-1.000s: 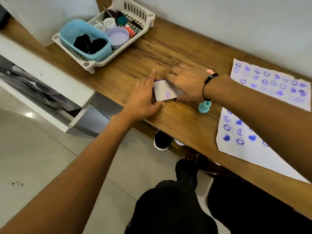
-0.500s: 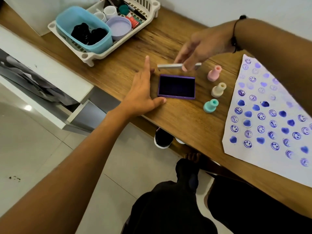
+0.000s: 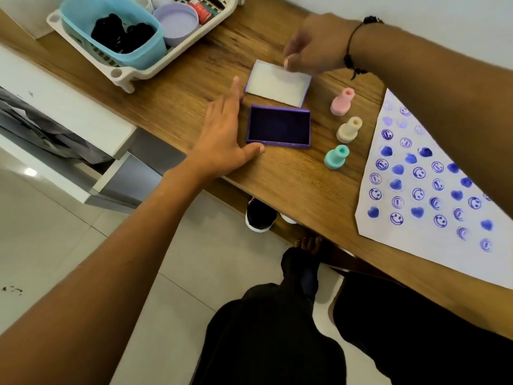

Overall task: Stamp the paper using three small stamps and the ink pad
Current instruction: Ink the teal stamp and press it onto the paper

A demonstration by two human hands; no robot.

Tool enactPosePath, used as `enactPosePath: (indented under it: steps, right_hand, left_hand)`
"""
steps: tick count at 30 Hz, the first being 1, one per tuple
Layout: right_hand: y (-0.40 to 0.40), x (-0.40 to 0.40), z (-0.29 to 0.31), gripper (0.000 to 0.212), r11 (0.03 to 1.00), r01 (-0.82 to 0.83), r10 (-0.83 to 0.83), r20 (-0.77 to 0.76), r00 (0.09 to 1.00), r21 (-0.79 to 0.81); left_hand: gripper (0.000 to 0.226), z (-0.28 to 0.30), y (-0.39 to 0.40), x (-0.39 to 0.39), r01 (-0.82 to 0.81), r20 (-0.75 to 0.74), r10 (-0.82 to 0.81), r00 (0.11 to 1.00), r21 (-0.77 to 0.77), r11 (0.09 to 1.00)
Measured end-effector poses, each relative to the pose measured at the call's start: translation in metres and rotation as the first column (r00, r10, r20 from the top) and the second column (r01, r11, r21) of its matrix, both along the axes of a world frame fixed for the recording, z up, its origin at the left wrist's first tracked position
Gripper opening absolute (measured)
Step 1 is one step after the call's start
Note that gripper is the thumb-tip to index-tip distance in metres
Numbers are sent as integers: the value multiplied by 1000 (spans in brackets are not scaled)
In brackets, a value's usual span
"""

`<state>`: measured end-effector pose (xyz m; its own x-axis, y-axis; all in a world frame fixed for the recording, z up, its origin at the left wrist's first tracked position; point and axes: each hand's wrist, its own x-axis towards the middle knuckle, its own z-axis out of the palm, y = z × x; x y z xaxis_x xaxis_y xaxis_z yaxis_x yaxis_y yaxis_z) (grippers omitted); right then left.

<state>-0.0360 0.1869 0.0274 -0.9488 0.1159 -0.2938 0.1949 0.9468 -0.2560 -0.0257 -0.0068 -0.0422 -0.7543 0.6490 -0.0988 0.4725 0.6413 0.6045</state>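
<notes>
The open purple ink pad (image 3: 279, 129) lies on the wooden table with its dark ink surface up. My left hand (image 3: 222, 143) rests flat against its left side, fingers straight, thumb at the front corner. Just behind the pad lies its white lid (image 3: 277, 83), inner side up. My right hand (image 3: 313, 48) pinches the lid's far edge with its fingertips. Three small stamps stand in a row to the right of the pad: pink (image 3: 342, 102), cream (image 3: 349, 130), teal (image 3: 336, 157). The white paper (image 3: 433, 245), covered in blue hearts and smiley prints, lies at the right.
A white basket (image 3: 133, 73) at the back left holds a blue tub (image 3: 155, 48), a lilac pot (image 3: 177, 20) and small items. An open drawer (image 3: 116, 173) juts out left of the table. The table's front edge runs diagonally; a shoe (image 3: 259, 215) sits beneath it.
My right hand lifted the lid off the ink pad and carried it back, setting it down inverted behind the pad. My left hand stayed beside the pad.
</notes>
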Motion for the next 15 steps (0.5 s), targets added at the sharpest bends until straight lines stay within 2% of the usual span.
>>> enactPosePath:
  steps: [2, 4, 7, 11, 15]
  right_hand:
    - [-2, 13, 7, 39, 998, -8, 15, -112, 994, 61]
    - [-3, 31, 17, 36, 999, -17, 27, -199, 980, 50]
    - [-7, 70, 27, 31, 996, -65, 70, -98, 993, 58]
    - [-20, 112, 12, 37, 978, -95, 88, 43, 995, 187]
    - [-27, 129, -10, 24, 982, 2, -2, -3, 1000, 188]
  left_hand:
    - [104, 2, 1, 4, -16, 5, 16, 1000, 0, 1000]
    - [100, 5, 1, 9, -51, 12, 51, 999, 15, 999]
    - [91, 11, 4, 19, -108, 2, 108, 994, 72, 992]
    - [74, 20, 11, 37, -102, -67, 112, 991, 133, 986]
    - [50, 24, 19, 56, -188, -47, 207, 977, 262, 947]
